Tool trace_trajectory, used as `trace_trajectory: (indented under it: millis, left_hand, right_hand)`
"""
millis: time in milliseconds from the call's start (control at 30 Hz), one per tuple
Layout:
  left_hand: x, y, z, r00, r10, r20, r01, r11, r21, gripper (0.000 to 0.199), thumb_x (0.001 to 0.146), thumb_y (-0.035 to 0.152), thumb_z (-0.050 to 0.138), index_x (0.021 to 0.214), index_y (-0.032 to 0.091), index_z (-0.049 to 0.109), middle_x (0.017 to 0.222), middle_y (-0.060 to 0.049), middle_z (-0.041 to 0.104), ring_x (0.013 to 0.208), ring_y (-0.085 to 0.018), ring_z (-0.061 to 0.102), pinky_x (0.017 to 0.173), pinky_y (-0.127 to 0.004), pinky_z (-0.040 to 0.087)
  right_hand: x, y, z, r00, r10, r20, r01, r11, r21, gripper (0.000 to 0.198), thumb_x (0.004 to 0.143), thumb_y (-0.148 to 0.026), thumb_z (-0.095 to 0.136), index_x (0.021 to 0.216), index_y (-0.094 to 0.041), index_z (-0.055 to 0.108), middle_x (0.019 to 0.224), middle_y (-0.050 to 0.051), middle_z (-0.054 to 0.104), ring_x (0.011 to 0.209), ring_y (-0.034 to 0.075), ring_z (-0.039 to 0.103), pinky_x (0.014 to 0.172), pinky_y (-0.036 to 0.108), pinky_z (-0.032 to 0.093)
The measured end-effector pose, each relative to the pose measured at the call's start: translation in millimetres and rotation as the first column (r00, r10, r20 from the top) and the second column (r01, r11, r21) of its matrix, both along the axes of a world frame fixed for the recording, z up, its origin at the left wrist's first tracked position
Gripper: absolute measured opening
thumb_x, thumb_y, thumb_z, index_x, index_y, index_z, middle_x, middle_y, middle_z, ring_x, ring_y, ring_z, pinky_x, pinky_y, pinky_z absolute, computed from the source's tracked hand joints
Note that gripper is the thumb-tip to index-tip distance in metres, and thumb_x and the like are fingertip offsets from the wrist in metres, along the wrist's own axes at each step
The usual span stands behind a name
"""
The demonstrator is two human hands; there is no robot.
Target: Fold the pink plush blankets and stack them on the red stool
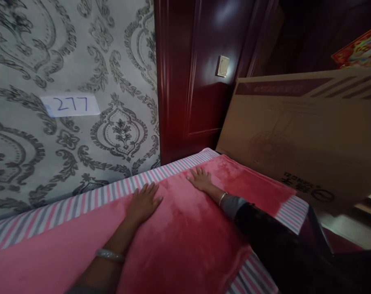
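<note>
- Step in hand, judged: flattening the pink cloth (185, 237) over the striped sheet (81, 204).
- Position: cloth covers most of the sheet's visible top; striped margin shows along the far edge, at the right end and at the near edge.
- Left hand (144, 202): open, palm down on the cloth, near its far edge. Nothing gripped.
- Right hand (200, 179): open, fingers spread, palm down, nearer the sheet's far right corner. Nothing gripped.
- Pile: lighter and darker patches, possibly nap lying different ways. Long strokes in one direction should even it.
- Technique: light, flat palms, working outward from the middle; hard pressure would likely drag cloth and sheet together.
- Alignment: check the far striped margin against the sheet's edge; perspective makes its evenness hard to judge.
- Right end: go gently near the cardboard box (296, 134) beyond that edge.
- Unresolved: part of the near edge is hidden under the right arm; check it for folds.
</note>
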State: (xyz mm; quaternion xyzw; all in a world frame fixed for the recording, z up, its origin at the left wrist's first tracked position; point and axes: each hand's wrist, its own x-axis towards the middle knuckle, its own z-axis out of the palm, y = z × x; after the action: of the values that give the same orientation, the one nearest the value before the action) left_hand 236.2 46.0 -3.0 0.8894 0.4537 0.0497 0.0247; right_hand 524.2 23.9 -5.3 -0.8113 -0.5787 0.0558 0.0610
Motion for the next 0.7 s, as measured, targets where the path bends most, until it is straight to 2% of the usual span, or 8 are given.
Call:
trace_trajectory:
  millis: [100,200,333,400,467,533,633,700]
  left_hand:
    - [-1,1,-1.5,1.0,-0.003,0.002,0.003,1.0,-0.007,0.063,0.099,0.049,0.034,0.155,0.02,0.036,0.162,-0.01,0.033,0.152,-0.032,0.025,0.121,-0.058,0.019]
    - [-1,3,-3.3,1.0,-0.005,0.013,0.005,1.0,-0.01,0.063,0.099,0.05,0.034,0.155,0.021,0.037,0.161,-0.01,0.034,0.152,-0.032,0.025,0.12,-0.059,0.019]
    - [-1,6,-4.8,1.0,-0.003,0.019,0.003,1.0,0.007,0.062,0.099,0.049,0.035,0.154,0.021,0.038,0.161,-0.011,0.034,0.151,-0.032,0.025,0.12,-0.059,0.02]
    - [0,7,-3.7,1.0,-0.003,0.012,0.003,1.0,0.004,0.063,0.099,0.049,0.035,0.154,0.021,0.038,0.161,-0.011,0.035,0.151,-0.032,0.026,0.12,-0.059,0.022]
    - [1,6,-1.0,1.0,-0.001,-0.006,0.001,1.0,0.001,0.063,0.099,0.049,0.034,0.155,0.02,0.038,0.161,-0.01,0.034,0.151,-0.032,0.026,0.119,-0.058,0.023]
    - [3,4,1.7,0.999,-0.003,-0.031,0.004,1.0,0.009,0.062,0.1,0.047,0.033,0.155,0.019,0.036,0.162,-0.01,0.033,0.151,-0.032,0.025,0.119,-0.058,0.023]
    - [7,2,3.2,0.998,-0.008,-0.056,0.01,0.999,0.036,0.062,0.1,0.046,0.031,0.155,0.018,0.035,0.163,-0.011,0.031,0.151,-0.033,0.026,0.118,-0.059,0.023]
    - [9,2,3.0,0.998,-0.015,-0.061,0.018,0.999,0.051,0.062,0.1,0.046,0.029,0.155,0.017,0.036,0.162,-0.013,0.033,0.15,-0.034,0.027,0.117,-0.06,0.025]
  right_hand:
    - [-3,29,3,0.998,0.056,-0.024,-0.056,0.998,0.008,0.063,0.101,-0.061,0.026,0.158,-0.033,0.03,0.167,0.007,0.018,0.152,0.038,0.011,0.115,0.066,0.014]
    - [-5,48,3,0.995,0.096,-0.041,-0.095,0.995,0.032,0.06,0.103,-0.056,0.026,0.158,-0.033,0.031,0.167,0.007,0.02,0.152,0.036,0.013,0.115,0.067,0.013]
    - [1,56,7,0.987,0.139,-0.082,-0.134,0.989,0.069,0.061,0.102,-0.057,0.032,0.157,-0.03,0.034,0.165,0.008,0.023,0.152,0.035,0.016,0.117,0.065,0.015]
    - [9,52,14,0.98,0.157,-0.123,-0.145,0.984,0.101,0.064,0.103,-0.059,0.028,0.158,-0.028,0.031,0.165,0.007,0.026,0.151,0.031,0.021,0.119,0.057,0.021]
    - [21,38,20,0.973,0.162,-0.162,-0.138,0.978,0.154,0.067,0.104,-0.059,0.018,0.161,-0.025,0.023,0.165,0.006,0.024,0.151,0.024,0.022,0.122,0.045,0.023]
    - [37,14,20,0.969,0.158,-0.189,-0.12,0.972,0.201,0.069,0.104,-0.059,0.013,0.162,-0.023,0.017,0.167,0.004,0.019,0.153,0.019,0.017,0.124,0.038,0.019]
    - [62,-40,10,0.966,0.158,-0.204,-0.119,0.974,0.191,0.069,0.103,-0.061,0.026,0.161,-0.023,0.023,0.167,0.005,0.016,0.154,0.023,0.008,0.125,0.045,0.01]
    - [75,-84,0,0.967,0.165,-0.193,-0.136,0.978,0.156,0.069,0.101,-0.064,0.034,0.159,-0.027,0.03,0.167,0.005,0.016,0.154,0.028,0.008,0.124,0.053,0.01]
